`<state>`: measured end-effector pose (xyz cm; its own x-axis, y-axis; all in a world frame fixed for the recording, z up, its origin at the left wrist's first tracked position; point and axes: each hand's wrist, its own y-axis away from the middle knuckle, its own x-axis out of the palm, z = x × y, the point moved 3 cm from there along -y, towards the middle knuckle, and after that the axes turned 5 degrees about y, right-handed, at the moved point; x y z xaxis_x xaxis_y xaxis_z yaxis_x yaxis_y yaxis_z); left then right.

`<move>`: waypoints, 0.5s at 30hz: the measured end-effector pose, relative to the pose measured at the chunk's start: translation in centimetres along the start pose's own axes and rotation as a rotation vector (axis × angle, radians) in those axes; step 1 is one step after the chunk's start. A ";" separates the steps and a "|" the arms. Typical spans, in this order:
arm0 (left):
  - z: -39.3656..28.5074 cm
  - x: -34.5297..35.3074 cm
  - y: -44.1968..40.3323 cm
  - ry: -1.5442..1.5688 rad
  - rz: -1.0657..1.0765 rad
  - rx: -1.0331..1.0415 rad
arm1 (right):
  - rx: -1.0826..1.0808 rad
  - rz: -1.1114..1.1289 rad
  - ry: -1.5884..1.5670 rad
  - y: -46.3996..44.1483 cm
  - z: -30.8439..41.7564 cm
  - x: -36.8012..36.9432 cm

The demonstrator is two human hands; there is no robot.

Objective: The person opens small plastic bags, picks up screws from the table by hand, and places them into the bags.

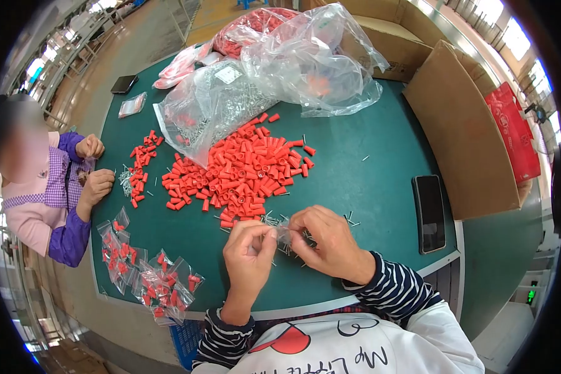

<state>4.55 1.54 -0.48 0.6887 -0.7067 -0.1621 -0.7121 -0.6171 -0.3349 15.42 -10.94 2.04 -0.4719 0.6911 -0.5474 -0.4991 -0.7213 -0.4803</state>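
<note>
A: What do the hands hold?
B: The left fingers point(266, 244) pinch one side of a small clear bag point(283, 234); the right fingers point(306, 218) pinch its other side; it's just above loose screws point(271, 219).
A: And around it?
B: A heap of red plastic caps point(243, 168) beyond, on the green surface point(371, 137); bagged caps point(162, 283) to the left; a smartphone point(429, 215) to the right.

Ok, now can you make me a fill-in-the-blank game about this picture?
The big heap of caps is colored ____.
The phone nearest the big cardboard box lies on a table colored ____.
The left hand and right hand hold a small see-through plastic ____.
The dark sleeve by the right hand has white ____.

Missing words: red; green; bag; stripes.
</note>
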 end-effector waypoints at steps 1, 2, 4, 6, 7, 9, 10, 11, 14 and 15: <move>-0.2 -0.1 0.0 0.001 0.013 -0.038 | -0.018 -0.012 0.018 -0.1 0.0 -0.1; -0.5 -0.1 0.0 0.003 0.026 -0.076 | -0.035 -0.022 0.036 -0.2 0.0 -0.2; -0.5 0.0 0.3 0.006 0.030 -0.135 | -0.102 -0.013 0.102 -0.3 0.4 -0.6; -0.4 0.0 0.6 0.006 0.010 -0.168 | -0.208 0.025 0.197 -0.4 1.0 -0.8; -0.4 0.1 0.7 0.003 0.008 -0.119 | -0.201 0.028 0.254 -0.2 1.1 -0.6; -0.4 0.3 0.7 -0.006 0.009 -0.018 | -0.185 0.030 0.367 0.3 1.4 0.0; -0.5 0.4 0.5 -0.021 0.029 0.009 | -0.192 0.041 0.420 0.3 1.5 0.1; -0.5 0.4 0.4 -0.036 0.053 0.029 | -0.192 0.055 0.471 0.4 1.7 0.1; -0.3 0.3 1.1 0.007 0.109 0.019 | -0.186 0.148 0.584 1.5 2.4 0.4; -0.4 0.4 0.7 0.039 0.122 0.023 | -0.195 0.176 0.625 1.4 2.4 0.2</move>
<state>4.30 0.70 -0.40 0.5908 -0.7894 -0.1669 -0.7867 -0.5176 -0.3364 12.87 -11.69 2.94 0.0042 0.4479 -0.8941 -0.2858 -0.8563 -0.4303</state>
